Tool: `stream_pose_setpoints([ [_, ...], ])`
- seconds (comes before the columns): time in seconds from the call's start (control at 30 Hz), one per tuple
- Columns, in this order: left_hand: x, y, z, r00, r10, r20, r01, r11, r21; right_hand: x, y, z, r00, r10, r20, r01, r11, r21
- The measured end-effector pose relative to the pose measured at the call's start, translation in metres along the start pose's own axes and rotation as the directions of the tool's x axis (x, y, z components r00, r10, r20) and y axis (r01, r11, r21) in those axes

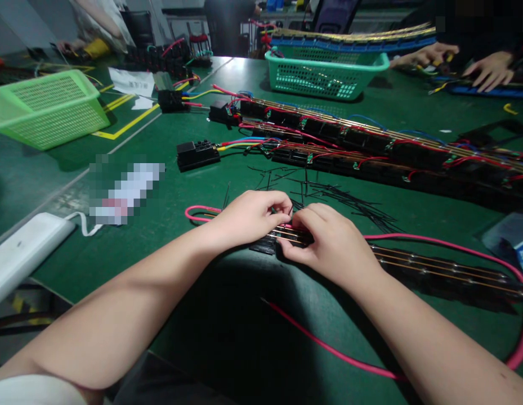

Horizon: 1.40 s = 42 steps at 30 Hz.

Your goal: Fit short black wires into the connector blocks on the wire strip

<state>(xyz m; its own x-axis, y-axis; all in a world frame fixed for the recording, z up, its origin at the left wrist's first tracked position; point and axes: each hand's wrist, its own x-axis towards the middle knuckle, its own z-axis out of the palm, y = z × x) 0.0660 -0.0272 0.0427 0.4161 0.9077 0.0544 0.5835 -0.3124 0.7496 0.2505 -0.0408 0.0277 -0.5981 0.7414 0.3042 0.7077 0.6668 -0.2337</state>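
Note:
A long black strip (438, 274) with copper-coloured rods lies across the green table in front of me. My left hand (255, 216) is over its left end, thumb and index finger pinched around what looks like a thin black cable tie. Close beside it, my right hand (329, 233) is closed with thumb and fingers about the strip's sides. A red wire (430, 237) runs along the strip, looping at both ends; its loose end lies nearer to me. Loose black cable ties (358, 202) are scattered just behind my hands. My fingers partly hide the strip.
Behind lie wired black strips (354, 132) and a black connector block (197, 154). A teal basket (324, 76) and a light green basket (54, 107) stand farther back. A white power strip (31, 250) is at left. Co-workers' hands (489, 70) work at the far right.

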Motion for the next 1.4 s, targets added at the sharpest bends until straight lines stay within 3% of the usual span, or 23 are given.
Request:
stream_pose_setpoints([
  [0.63,0.0005,-0.0009,0.0016,0.999,0.040,-0.015,-0.038,0.994,0.103,0.0007,0.0022,-0.0015,0.999,0.039,0.006,-0.040,0.994,0.100],
  [1.03,-0.0010,-0.0005,0.0000,1.000,-0.017,-0.005,0.017,1.000,-0.022,0.0022,0.0077,-0.0018,0.999,-0.010,0.042,0.001,0.980,0.198],
  [1.4,-0.0016,0.0004,0.0027,0.999,-0.003,-0.046,0.005,0.999,0.051,0.0012,0.0091,-0.0028,0.999,-0.024,0.048,0.014,0.981,0.196],
])
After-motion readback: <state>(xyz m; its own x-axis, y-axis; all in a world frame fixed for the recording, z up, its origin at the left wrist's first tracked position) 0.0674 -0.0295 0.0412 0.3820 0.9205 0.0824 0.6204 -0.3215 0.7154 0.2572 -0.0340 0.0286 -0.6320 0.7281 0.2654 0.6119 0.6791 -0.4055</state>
